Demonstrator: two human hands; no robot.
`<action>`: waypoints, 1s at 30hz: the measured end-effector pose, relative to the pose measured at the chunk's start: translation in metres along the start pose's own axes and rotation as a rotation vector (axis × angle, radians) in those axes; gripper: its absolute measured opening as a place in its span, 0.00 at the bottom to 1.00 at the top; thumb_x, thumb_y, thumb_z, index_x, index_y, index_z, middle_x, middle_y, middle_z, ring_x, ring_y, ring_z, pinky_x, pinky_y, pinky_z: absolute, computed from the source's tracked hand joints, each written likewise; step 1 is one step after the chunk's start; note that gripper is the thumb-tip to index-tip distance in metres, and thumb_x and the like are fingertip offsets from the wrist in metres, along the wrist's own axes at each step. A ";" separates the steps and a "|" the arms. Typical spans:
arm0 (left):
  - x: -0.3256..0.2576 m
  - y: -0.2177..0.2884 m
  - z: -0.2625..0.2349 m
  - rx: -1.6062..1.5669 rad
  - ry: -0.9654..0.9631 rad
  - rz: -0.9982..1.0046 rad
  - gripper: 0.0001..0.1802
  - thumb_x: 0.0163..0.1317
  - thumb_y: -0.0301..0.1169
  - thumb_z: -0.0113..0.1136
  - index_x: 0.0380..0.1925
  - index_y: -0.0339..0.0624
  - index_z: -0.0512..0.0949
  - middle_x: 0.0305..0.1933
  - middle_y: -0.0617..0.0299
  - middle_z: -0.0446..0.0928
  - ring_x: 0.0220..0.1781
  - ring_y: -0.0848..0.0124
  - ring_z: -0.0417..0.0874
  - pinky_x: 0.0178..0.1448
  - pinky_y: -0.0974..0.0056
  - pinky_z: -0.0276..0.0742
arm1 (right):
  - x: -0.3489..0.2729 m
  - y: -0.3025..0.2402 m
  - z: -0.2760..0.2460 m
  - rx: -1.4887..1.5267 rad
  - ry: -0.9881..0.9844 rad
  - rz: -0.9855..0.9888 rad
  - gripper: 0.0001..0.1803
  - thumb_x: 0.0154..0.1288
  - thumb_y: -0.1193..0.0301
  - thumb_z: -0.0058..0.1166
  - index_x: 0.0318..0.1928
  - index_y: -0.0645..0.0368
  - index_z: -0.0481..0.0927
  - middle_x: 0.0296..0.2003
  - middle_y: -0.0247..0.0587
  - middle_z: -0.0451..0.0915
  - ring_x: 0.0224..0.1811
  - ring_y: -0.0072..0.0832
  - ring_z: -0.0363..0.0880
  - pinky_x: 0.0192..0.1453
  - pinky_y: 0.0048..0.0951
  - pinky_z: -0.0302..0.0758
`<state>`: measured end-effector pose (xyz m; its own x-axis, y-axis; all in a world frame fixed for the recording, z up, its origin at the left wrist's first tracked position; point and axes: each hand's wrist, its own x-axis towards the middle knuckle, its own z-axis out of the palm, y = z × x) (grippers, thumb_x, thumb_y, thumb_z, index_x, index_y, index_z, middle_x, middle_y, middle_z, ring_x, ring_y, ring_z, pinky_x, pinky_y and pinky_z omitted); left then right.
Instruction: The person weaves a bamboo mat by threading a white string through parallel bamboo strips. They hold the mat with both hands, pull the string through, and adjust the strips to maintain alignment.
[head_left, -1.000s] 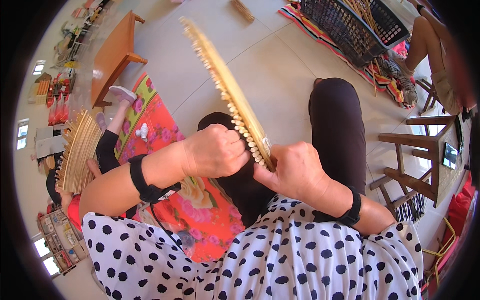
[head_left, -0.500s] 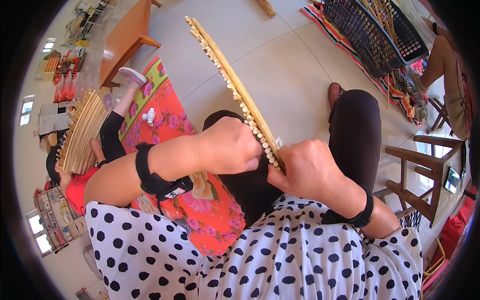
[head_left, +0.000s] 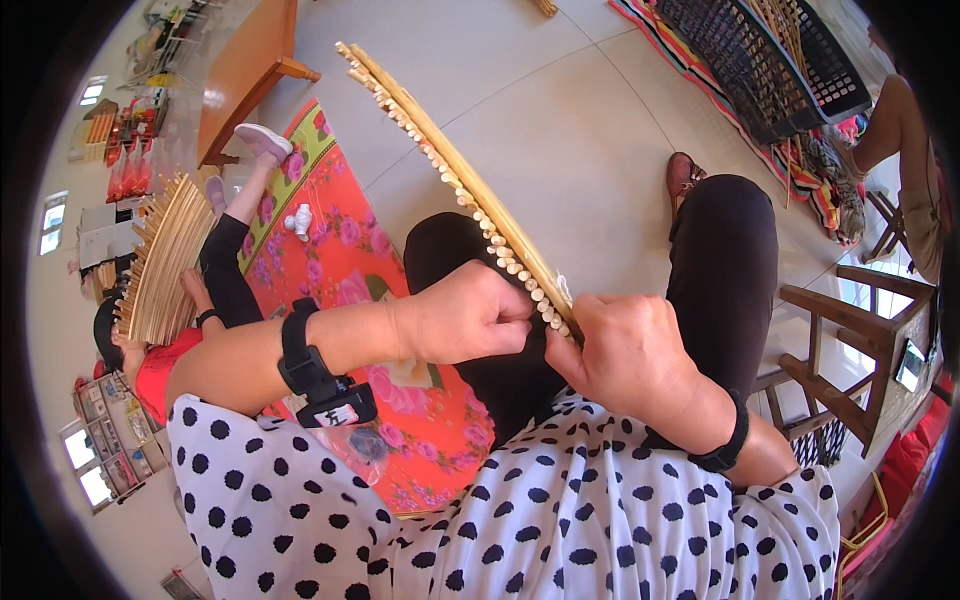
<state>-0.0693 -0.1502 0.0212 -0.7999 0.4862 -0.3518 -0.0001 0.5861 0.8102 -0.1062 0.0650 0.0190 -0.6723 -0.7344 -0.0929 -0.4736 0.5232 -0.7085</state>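
Observation:
A panel of straw-coloured stalks [head_left: 455, 185], bound side by side, stands edge-up before me and slants to the far left. Its cut round ends line the left side. My right hand [head_left: 635, 345] is closed around the near end, thumb pressed against it. A small tuft of white thread [head_left: 563, 287] sticks up beside those knuckles. Just left of the stalk ends, my left hand [head_left: 475, 312] is closed in a fist, thumb over the fingers; whatever it holds is hidden.
On the left, a seated person [head_left: 165, 375] holds another stalk panel [head_left: 165, 270]. A red floral mat [head_left: 335, 235] bears a white thread spool [head_left: 298, 222]. A black plastic crate [head_left: 740, 75] stands at far right, a wooden stool [head_left: 850, 320] at right, an orange-brown table [head_left: 240, 85] at far left.
My left fist has come slightly nearer to me, below where it was along the stalk ends. The panel's far end has swung a little left. My right hand keeps its grip.

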 end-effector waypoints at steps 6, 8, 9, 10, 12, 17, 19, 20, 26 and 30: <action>-0.002 -0.004 -0.017 0.438 -0.015 0.209 0.11 0.55 0.34 0.60 0.17 0.42 0.76 0.17 0.54 0.75 0.21 0.54 0.79 0.28 0.54 0.75 | 0.005 0.003 -0.001 -0.013 0.034 -0.027 0.17 0.55 0.65 0.61 0.20 0.62 0.72 0.16 0.48 0.75 0.19 0.49 0.76 0.25 0.42 0.74; 0.000 -0.004 -0.019 0.229 -0.113 0.124 0.14 0.59 0.33 0.60 0.17 0.39 0.75 0.18 0.54 0.75 0.21 0.58 0.77 0.28 0.57 0.73 | 0.006 0.008 -0.003 -0.020 0.030 -0.057 0.17 0.55 0.65 0.62 0.20 0.62 0.72 0.17 0.48 0.75 0.19 0.49 0.76 0.25 0.42 0.74; 0.003 -0.007 -0.022 0.123 -0.163 0.087 0.16 0.61 0.33 0.60 0.16 0.38 0.75 0.18 0.54 0.75 0.20 0.60 0.77 0.27 0.59 0.72 | 0.006 0.009 -0.005 -0.022 0.037 -0.072 0.16 0.55 0.65 0.62 0.20 0.63 0.73 0.17 0.49 0.74 0.19 0.49 0.76 0.25 0.42 0.74; 0.006 -0.006 -0.031 -0.110 -0.263 -0.057 0.18 0.67 0.35 0.58 0.20 0.37 0.78 0.19 0.57 0.76 0.21 0.68 0.76 0.29 0.63 0.71 | 0.007 0.009 -0.007 -0.024 0.015 -0.073 0.16 0.55 0.64 0.61 0.20 0.63 0.75 0.17 0.50 0.75 0.19 0.49 0.77 0.26 0.43 0.75; 0.005 -0.010 -0.033 -0.302 -0.195 -0.220 0.15 0.68 0.34 0.57 0.25 0.36 0.81 0.22 0.62 0.77 0.26 0.76 0.75 0.33 0.66 0.72 | 0.009 0.008 -0.011 -0.029 -0.029 -0.068 0.15 0.55 0.63 0.59 0.20 0.63 0.78 0.17 0.51 0.77 0.19 0.50 0.79 0.27 0.45 0.78; 0.017 -0.017 -0.016 -0.454 -0.174 -0.171 0.13 0.66 0.33 0.58 0.27 0.36 0.81 0.25 0.65 0.79 0.28 0.76 0.76 0.37 0.68 0.73 | 0.010 0.010 -0.013 -0.052 -0.020 -0.072 0.16 0.55 0.63 0.59 0.19 0.63 0.77 0.15 0.50 0.76 0.18 0.49 0.78 0.26 0.45 0.77; 0.016 -0.018 -0.005 -0.484 -0.072 -0.149 0.12 0.65 0.32 0.58 0.27 0.35 0.81 0.24 0.62 0.78 0.28 0.76 0.76 0.37 0.67 0.73 | 0.009 0.009 -0.014 -0.053 -0.014 -0.063 0.16 0.56 0.63 0.60 0.20 0.63 0.76 0.16 0.50 0.76 0.18 0.49 0.78 0.25 0.44 0.77; 0.015 -0.019 0.002 -0.498 -0.022 -0.138 0.11 0.64 0.31 0.58 0.28 0.34 0.81 0.23 0.60 0.78 0.28 0.76 0.76 0.36 0.67 0.73 | 0.009 0.008 -0.014 -0.060 -0.009 -0.051 0.16 0.56 0.63 0.60 0.20 0.62 0.76 0.16 0.50 0.76 0.18 0.49 0.78 0.25 0.44 0.77; 0.009 -0.010 0.017 0.336 0.307 0.295 0.07 0.50 0.30 0.61 0.20 0.41 0.75 0.19 0.57 0.75 0.23 0.55 0.80 0.27 0.55 0.76 | 0.004 0.007 -0.007 -0.051 0.008 -0.026 0.16 0.57 0.63 0.62 0.23 0.61 0.75 0.18 0.49 0.77 0.20 0.49 0.78 0.24 0.44 0.76; 0.012 -0.014 0.009 0.369 0.267 0.345 0.07 0.49 0.31 0.62 0.21 0.43 0.75 0.19 0.59 0.75 0.23 0.58 0.80 0.26 0.57 0.76 | 0.002 0.007 -0.006 -0.018 0.001 -0.034 0.16 0.58 0.66 0.62 0.22 0.62 0.72 0.18 0.50 0.75 0.21 0.51 0.77 0.24 0.43 0.74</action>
<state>-0.0739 -0.1466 0.0018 -0.8403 0.5372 0.0733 0.4592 0.6333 0.6229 -0.1136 0.0698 0.0181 -0.6563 -0.7514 -0.0684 -0.5062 0.5057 -0.6986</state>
